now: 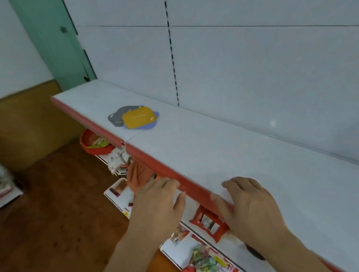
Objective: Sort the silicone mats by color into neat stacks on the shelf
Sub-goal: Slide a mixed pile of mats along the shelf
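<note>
A loose pile of silicone mats lies far to the left on the white shelf (220, 149): a yellow mat (137, 117) on top, a grey mat (118, 116) sticking out to its left and a blue-violet mat (150, 125) under its right edge. My left hand (157, 201) hovers in front of the shelf's red front edge (174, 174), fingers relaxed, holding nothing. My right hand (249, 204) rests over that red edge, fingers on the shelf top and thumb on the front strip. Both hands are well to the right of the mats.
Below the shelf are lower shelves with a red bowl (94, 145), an orange cloth (138, 174), a red frame-like item (208, 224) and several wrapped packets (204, 265). A white back panel rises behind the shelf. Brown floor lies to the left.
</note>
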`<state>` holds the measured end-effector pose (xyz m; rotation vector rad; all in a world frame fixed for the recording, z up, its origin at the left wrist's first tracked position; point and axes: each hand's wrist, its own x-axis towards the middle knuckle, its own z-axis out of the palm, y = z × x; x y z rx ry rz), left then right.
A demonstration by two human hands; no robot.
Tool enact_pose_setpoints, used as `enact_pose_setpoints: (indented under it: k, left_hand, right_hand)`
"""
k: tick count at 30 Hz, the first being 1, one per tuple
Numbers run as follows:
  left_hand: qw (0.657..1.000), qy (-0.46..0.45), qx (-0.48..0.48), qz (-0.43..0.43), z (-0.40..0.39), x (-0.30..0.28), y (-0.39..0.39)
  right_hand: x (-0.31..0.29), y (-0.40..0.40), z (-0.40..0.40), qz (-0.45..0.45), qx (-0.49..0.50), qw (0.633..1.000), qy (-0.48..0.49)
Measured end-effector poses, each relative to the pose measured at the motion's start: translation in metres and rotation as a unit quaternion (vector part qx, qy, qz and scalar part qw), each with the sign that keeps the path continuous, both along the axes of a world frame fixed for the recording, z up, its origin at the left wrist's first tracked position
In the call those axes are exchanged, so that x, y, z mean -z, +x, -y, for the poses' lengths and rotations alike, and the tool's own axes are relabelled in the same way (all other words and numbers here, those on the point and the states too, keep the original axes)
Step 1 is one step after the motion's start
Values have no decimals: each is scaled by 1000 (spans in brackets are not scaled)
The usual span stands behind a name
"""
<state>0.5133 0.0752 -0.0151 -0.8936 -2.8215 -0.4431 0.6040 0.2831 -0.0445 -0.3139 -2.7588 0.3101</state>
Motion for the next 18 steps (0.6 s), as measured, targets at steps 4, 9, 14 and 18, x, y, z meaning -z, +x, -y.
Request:
enact_pose_setpoints:
  k: [4,9,14,18]
  left_hand:
    - [999,-1,-41,-5,23,-9,-63]
    - [998,5,-61,20,55,-12,-119]
    - [997,39,-62,39,90,-5,-194]
    - [996,58,-42,45,116,-3,-267]
  right_hand:
    - [-4,-69,24,-1,-33,999,-8]
    - [-3,-143,55,6,-63,998,-6]
    - [1,-219,90,-2,-59,998,10]
    - [5,-281,120,-1,-26,999,22]
